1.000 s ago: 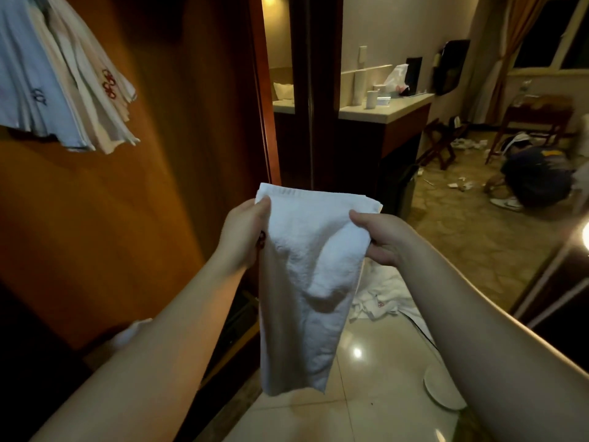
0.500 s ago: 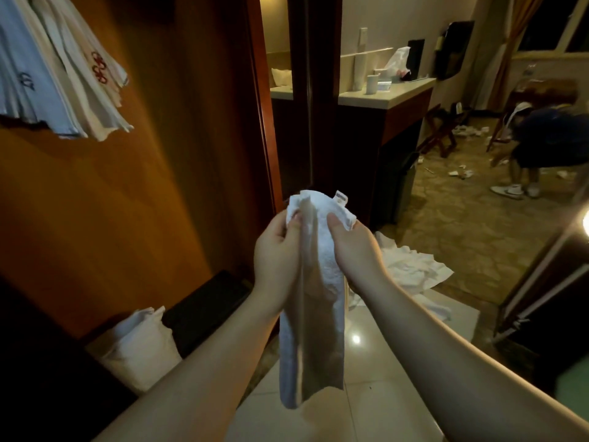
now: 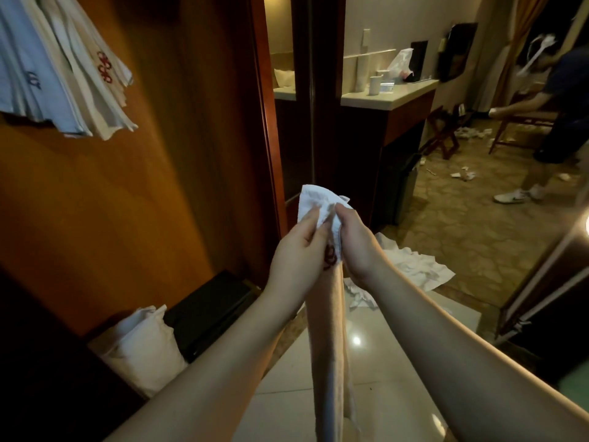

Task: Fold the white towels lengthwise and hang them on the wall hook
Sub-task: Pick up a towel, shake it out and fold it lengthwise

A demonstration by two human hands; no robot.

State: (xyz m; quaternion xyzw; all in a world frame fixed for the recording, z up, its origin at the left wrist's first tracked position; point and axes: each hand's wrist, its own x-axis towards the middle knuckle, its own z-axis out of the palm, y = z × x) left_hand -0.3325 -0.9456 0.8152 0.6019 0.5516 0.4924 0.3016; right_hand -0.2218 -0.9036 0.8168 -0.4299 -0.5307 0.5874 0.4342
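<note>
A white towel point(image 3: 330, 346) hangs straight down in front of me, folded into a narrow strip with a red embroidered mark near its top. My left hand point(image 3: 298, 253) and my right hand point(image 3: 355, 247) both pinch its upper end, close together. Several folded towels point(image 3: 63, 68) hang on the wooden wall at the upper left, some with red and blue marks; the hook itself is hidden. More white towels point(image 3: 411, 266) lie crumpled on the floor just beyond my hands.
A white pillow point(image 3: 143, 349) and a black case point(image 3: 210, 311) sit low against the wooden wall. A counter point(image 3: 392, 97) with cups stands ahead. A person point(image 3: 554, 122) bends over at the far right, with litter on the carpet.
The towel went from spread wide between my hands to folded into a narrow strip. My hands came together at its top edge. The person at the right stood up from the floor.
</note>
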